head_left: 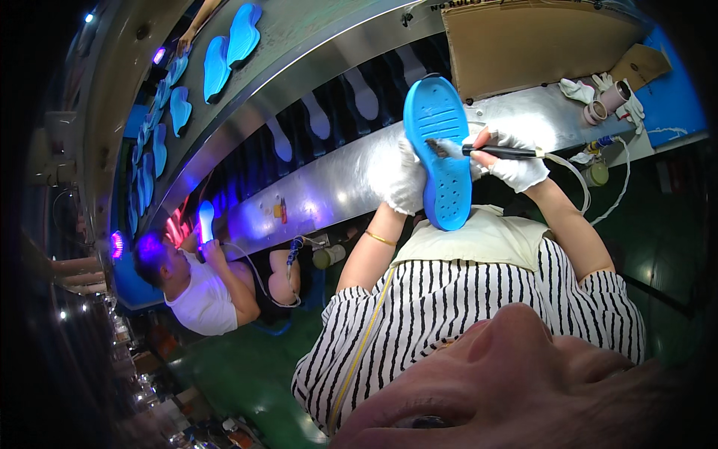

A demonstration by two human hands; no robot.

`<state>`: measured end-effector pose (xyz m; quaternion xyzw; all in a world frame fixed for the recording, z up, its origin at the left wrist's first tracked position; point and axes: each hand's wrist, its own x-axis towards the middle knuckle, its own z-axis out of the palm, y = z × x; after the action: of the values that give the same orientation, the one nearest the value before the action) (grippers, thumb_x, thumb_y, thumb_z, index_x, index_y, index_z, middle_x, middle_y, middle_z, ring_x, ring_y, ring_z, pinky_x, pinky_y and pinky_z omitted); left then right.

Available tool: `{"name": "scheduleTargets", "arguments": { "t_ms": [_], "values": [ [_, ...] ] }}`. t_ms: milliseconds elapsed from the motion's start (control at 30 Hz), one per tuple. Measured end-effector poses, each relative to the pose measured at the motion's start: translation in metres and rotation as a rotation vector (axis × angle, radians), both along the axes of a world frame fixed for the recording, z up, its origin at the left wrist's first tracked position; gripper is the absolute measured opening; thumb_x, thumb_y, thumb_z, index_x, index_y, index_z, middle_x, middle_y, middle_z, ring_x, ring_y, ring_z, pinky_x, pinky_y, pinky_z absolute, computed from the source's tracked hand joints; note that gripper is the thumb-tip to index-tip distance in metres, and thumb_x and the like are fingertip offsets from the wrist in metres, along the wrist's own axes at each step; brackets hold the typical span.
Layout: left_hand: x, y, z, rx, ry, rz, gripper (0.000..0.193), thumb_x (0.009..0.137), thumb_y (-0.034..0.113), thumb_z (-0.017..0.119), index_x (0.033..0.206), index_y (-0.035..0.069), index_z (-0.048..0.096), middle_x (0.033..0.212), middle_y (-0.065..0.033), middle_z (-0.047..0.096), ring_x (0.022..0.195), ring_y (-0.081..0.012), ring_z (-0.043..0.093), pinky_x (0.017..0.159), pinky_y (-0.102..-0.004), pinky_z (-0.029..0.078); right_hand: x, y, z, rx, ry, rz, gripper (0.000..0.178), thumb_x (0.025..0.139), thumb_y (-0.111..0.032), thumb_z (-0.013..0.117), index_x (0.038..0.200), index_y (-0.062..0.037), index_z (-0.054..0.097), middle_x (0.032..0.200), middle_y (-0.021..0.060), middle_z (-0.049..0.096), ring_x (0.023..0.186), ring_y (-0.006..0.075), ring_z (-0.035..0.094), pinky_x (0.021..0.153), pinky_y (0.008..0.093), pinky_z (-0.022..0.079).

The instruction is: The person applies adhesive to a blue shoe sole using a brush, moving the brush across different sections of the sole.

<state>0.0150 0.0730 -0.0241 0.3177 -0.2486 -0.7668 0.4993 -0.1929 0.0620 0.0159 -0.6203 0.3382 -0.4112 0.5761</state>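
A bright blue shoe sole (446,187) stands on end in front of me, its ridged and dimpled face toward me. My left hand (402,182), in a white glove, is closed round the sole's left edge. In the fingers of my right hand (517,166), also gloved in white with bare fingertips, is a black-handled brush (502,152). A pale tube (572,170) runs from the handle's right end. The brush's bristles touch the middle of the sole or lie just over it; I cannot tell which.
A metal ledge (321,196) runs across ahead, with a rack of pale soles (318,116) behind. Several blue soles (217,67) lie on the conveyor (299,34). Cardboard (538,52), gloves (577,90) and tape rolls (615,96) are at right. A seated co-worker (206,295) holds a sole at left.
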Motion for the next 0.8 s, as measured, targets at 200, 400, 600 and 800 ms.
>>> {"name": "scheduleTargets", "arguments": {
  "t_ms": [200, 400, 600, 800],
  "values": [
    [0.002, -0.013, -0.022, -0.012, -0.024, 0.125, 0.085, 0.082, 0.074, 0.035, 0.137, 0.009, 0.036, 0.128, -0.0134, 0.052, 0.111, -0.0264, 0.054, 0.097, -0.0411, 0.045, 0.013, 0.001, 0.004, -0.172, -0.083, 0.133, 0.01, 0.082, 0.0, 0.065, 0.088, -0.0015, 0.057, 0.087, 0.008, 0.063, 0.077, 0.0121, 0.059, 0.071, 0.0259, 0.049],
    [-0.017, -0.039, 0.017, -0.244, 0.196, 0.074, 0.109, 0.065, 0.088, 0.034, 0.139, 0.007, 0.032, 0.125, -0.0198, 0.053, 0.105, -0.0365, 0.058, 0.093, -0.0491, 0.047, 0.015, -0.014, 0.005, -0.303, -0.065, -0.037, 0.011, 0.08, 0.0, 0.068, 0.089, -0.0008, 0.06, 0.088, 0.008, 0.065, 0.074, 0.012, 0.06, 0.07, 0.0251, 0.05],
    [-0.01, -0.054, 0.024, -0.315, 0.536, 0.075, 0.111, 0.059, 0.09, 0.038, 0.133, 0.007, 0.041, 0.119, -0.0169, 0.057, 0.1, -0.0344, 0.059, 0.095, -0.0505, 0.045, 0.018, -0.006, 0.019, 0.146, -0.174, 0.072, 0.01, 0.079, 0.0, 0.069, 0.086, -0.0016, 0.063, 0.089, 0.0078, 0.067, 0.07, 0.01, 0.061, 0.063, 0.0228, 0.05],
    [-0.005, -0.066, 0.033, -0.547, 0.583, 0.04, 0.111, 0.056, 0.088, 0.046, 0.131, 0.006, 0.043, 0.123, -0.0154, 0.055, 0.103, -0.0328, 0.059, 0.101, -0.0489, 0.04, 0.025, 0.003, 0.016, -0.135, -0.213, 0.079, 0.008, 0.081, 0.003, 0.067, 0.086, -0.0012, 0.061, 0.087, 0.009, 0.065, 0.066, 0.0099, 0.061, 0.061, 0.0218, 0.051]
  ]
}}
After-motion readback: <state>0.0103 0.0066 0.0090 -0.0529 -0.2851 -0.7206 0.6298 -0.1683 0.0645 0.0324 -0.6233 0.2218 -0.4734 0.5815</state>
